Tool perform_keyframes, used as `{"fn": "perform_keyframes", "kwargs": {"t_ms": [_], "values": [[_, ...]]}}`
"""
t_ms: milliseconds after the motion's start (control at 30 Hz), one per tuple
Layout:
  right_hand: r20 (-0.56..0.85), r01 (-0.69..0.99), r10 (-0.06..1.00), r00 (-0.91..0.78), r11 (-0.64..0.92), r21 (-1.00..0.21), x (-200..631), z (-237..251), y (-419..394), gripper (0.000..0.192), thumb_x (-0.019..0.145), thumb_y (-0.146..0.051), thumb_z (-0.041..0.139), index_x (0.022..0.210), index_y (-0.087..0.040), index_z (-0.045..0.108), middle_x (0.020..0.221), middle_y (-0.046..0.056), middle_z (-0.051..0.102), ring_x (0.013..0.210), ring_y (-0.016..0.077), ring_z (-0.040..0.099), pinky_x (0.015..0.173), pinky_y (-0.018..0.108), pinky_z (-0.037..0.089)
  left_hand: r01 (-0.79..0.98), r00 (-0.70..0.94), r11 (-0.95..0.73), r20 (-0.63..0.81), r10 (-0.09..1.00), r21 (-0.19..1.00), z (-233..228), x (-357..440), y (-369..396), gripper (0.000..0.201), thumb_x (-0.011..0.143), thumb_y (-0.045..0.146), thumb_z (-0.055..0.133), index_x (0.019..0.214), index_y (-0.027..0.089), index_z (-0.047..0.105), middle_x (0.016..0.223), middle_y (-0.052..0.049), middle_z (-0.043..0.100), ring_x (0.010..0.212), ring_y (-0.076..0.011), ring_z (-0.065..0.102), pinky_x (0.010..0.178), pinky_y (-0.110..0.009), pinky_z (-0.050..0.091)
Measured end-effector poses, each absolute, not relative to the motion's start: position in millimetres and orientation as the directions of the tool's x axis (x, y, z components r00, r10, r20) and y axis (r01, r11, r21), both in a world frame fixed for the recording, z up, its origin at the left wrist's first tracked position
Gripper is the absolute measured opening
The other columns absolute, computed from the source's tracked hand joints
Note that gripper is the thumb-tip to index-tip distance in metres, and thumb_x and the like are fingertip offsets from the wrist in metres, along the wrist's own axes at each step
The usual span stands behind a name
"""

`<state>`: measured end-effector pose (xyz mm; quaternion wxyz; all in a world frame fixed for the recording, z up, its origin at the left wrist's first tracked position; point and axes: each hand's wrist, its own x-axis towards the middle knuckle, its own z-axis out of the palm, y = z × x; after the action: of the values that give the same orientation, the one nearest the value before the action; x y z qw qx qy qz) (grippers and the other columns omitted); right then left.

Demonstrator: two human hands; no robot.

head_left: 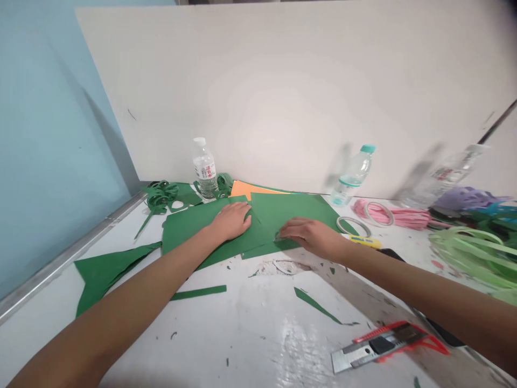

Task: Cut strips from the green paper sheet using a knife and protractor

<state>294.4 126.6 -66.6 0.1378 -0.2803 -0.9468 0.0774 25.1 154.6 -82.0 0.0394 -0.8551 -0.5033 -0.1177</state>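
Note:
Two overlapping sheets of green paper lie on the white table, a left sheet (188, 226) and a right sheet (288, 207). My left hand (233, 220) rests flat on the left sheet near its upper right corner, fingers stretched out. Over the lower part of the right sheet, my right hand (309, 234) has its fingers pressed together around a small greyish thing (278, 236), too small to name. Orange paper (252, 189) shows behind the sheets. A yellow cutter (365, 241) and a tape roll (354, 226) lie just right of my right hand.
Nearer me lies a red utility knife (388, 342) with green strips (202, 292) and scraps. Bottles stand at the back, one white-capped (205, 172), one teal-capped (353, 175). Pink strips (407, 216) and light green strips (464, 250) are piled right. A white board (262, 97) rises behind.

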Motion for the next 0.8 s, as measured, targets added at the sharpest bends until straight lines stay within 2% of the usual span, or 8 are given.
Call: {"fn": "perform_keyframes", "kwargs": {"t_ms": [167, 267, 333, 433, 533, 633, 733, 800], "values": [[0.214, 0.534, 0.577, -0.788, 0.814, -0.227, 302.2, -58.6, 115.1, 0.034, 0.099, -0.015, 0.041, 0.104, -0.023, 0.074, 0.104, 0.009, 0.076, 0.099, 0.0268, 0.069, 0.084, 0.040, 0.055, 0.892, 0.428, -0.448, 0.210, 0.879, 0.061, -71.7, 31.2, 147.4, 0.034, 0.099, 0.034, 0.062, 0.129, 0.018, 0.060, 0.131, -0.011, 0.061, 0.110, -0.0249, 0.064, 0.092, -0.046, 0.056], [0.273, 0.611, 0.655, -0.705, 0.756, -0.237, 309.1, -51.6, 117.1, 0.035, 0.101, -0.019, 0.037, 0.110, -0.021, 0.071, 0.106, 0.013, 0.074, 0.098, 0.0296, 0.068, 0.082, 0.044, 0.055, 0.901, 0.414, -0.428, 0.159, 0.896, 0.071, -65.2, 41.0, 136.5, 0.036, 0.098, 0.035, 0.062, 0.129, 0.017, 0.059, 0.130, -0.011, 0.061, 0.110, -0.0252, 0.064, 0.093, -0.048, 0.055], [0.304, 0.654, 0.701, -0.645, 0.712, -0.256, 314.2, -49.6, 122.5, 0.035, 0.102, -0.023, 0.035, 0.114, -0.020, 0.069, 0.110, 0.014, 0.072, 0.102, 0.0307, 0.067, 0.083, 0.045, 0.054, 0.891, 0.439, -0.447, 0.096, 0.893, 0.083, -62.9, 48.9, 127.1, 0.042, 0.100, 0.043, 0.058, 0.131, 0.016, 0.058, 0.134, -0.014, 0.061, 0.117, -0.0283, 0.062, 0.098, -0.049, 0.052], [0.294, 0.678, 0.735, -0.611, 0.677, -0.285, 318.5, -52.2, 132.9, 0.034, 0.101, -0.023, 0.037, 0.113, -0.021, 0.068, 0.112, 0.013, 0.072, 0.104, 0.0300, 0.067, 0.086, 0.044, 0.054, 0.850, 0.520, -0.517, -0.004, 0.854, 0.101, -60.6, 58.1, 114.4, 0.061, 0.100, 0.058, 0.046, 0.142, 0.014, 0.051, 0.152, -0.021, 0.048, 0.140, -0.0347, 0.046, 0.110, -0.048, 0.041], [0.256, 0.690, 0.759, -0.599, 0.651, -0.316, 316.4, -57.8, 140.6, 0.032, 0.097, -0.019, 0.039, 0.112, -0.021, 0.068, 0.113, 0.011, 0.074, 0.101, 0.0276, 0.070, 0.085, 0.040, 0.055, 0.803, 0.594, -0.585, -0.062, 0.802, 0.116, -55.7, 62.4, 107.3, 0.068, 0.099, 0.061, 0.045, 0.149, 0.014, 0.043, 0.160, -0.018, 0.038, 0.147, -0.0330, 0.037, 0.114, -0.043, 0.036], [0.222, 0.708, 0.788, -0.574, 0.614, -0.350, 310.2, -61.1, 144.5, 0.032, 0.095, -0.016, 0.041, 0.114, -0.021, 0.067, 0.110, 0.009, 0.076, 0.094, 0.0252, 0.072, 0.078, 0.035, 0.056, 0.770, 0.636, -0.626, -0.071, 0.768, 0.119, -49.2, 66.4, 102.9, 0.058, 0.100, 0.052, 0.049, 0.143, 0.013, 0.050, 0.153, -0.018, 0.049, 0.138, -0.0318, 0.049, 0.106, -0.039, 0.043], [0.197, 0.719, 0.808, -0.556, 0.586, -0.373, 303.5, -61.8, 149.1, 0.029, 0.095, -0.015, 0.044, 0.112, -0.021, 0.066, 0.105, 0.007, 0.076, 0.089, 0.0230, 0.071, 0.075, 0.033, 0.055, 0.750, 0.661, -0.652, -0.066, 0.748, 0.114, -45.4, 72.1, 97.8, 0.037, 0.100, 0.040, 0.050, 0.125, 0.015, 0.062, 0.130, -0.014, 0.067, 0.116, -0.0301, 0.064, 0.089, -0.036, 0.051], [0.186, 0.720, 0.813, -0.552, 0.577, -0.384, 299.0, -62.3, 154.1, 0.025, 0.097, -0.015, 0.045, 0.109, -0.021, 0.066, 0.104, 0.006, 0.075, 0.090, 0.0213, 0.070, 0.078, 0.033, 0.055, 0.742, 0.670, -0.662, -0.058, 0.741, 0.109, -45.0, 74.9, 94.7, 0.030, 0.100, 0.036, 0.051, 0.117, 0.016, 0.064, 0.122, -0.013, 0.070, 0.109, -0.0301, 0.067, 0.082, -0.035, 0.052]]}}
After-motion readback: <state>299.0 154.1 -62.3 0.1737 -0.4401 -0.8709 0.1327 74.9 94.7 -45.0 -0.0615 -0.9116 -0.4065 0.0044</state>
